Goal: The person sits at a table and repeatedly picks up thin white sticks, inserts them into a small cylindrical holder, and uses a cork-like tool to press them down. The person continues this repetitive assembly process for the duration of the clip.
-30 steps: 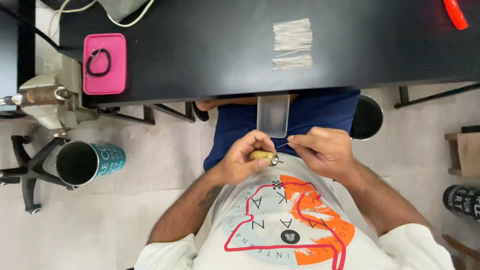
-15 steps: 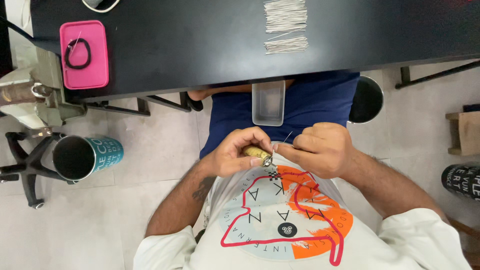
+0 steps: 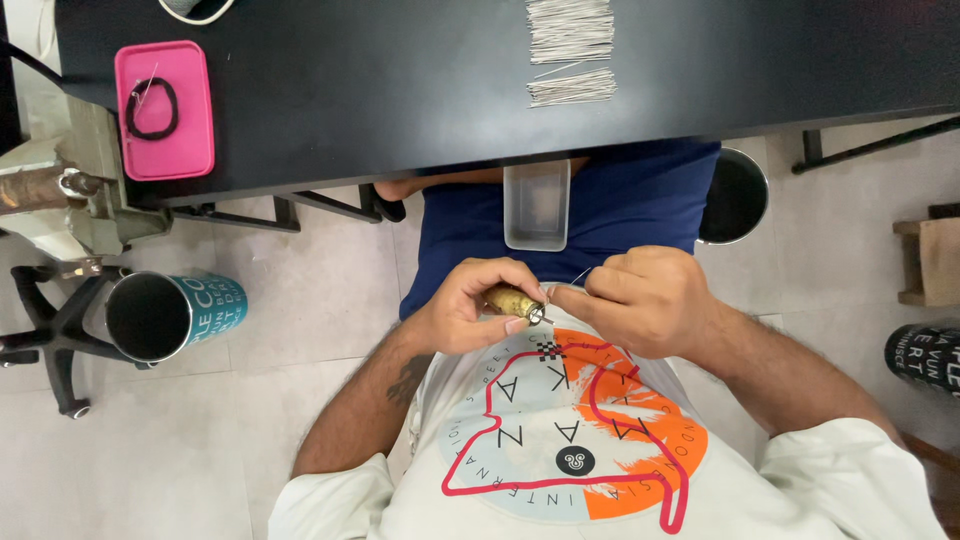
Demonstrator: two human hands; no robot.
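Tool [image 3: 512,301]: a short brass-coloured handle with a metal tip, held in front of the chest, above the lap, well below the table edge. The tip points right toward the other hand.

Table [image 3: 380,100]: black, spans the top of the view. On it a pink tray [image 3: 164,108] with a black loop [image 3: 152,107] at the left, and two bundles of thin pale wires [image 3: 570,45] at the right, one above the other.

Cup [image 3: 165,315]: teal, lying on its side on the floor at the left, mouth toward the camera.

Clear box [image 3: 537,205]: small, rectangular, resting on the lap just under the table edge, directly above the hands.

Left hand [image 3: 468,312]: fingers closed around the tool, thumb along its underside.

Right hand [image 3: 640,300]: fingers pinched together on a thin wire [image 3: 580,276], its end at or touching the tool's tip; too fine to tell whether it is seated.

Progress, as a judgement: one wire is being worked at the tool tip; both bundles on the table look large. I cannot tell what the clear box holds, so there is no count of pieces done.

Against the frame half a second back: hands, tool and wire keep the same grip and place near the chest. The view has shifted a little, so the table things sit slightly differently in frame; nothing on the table has moved.
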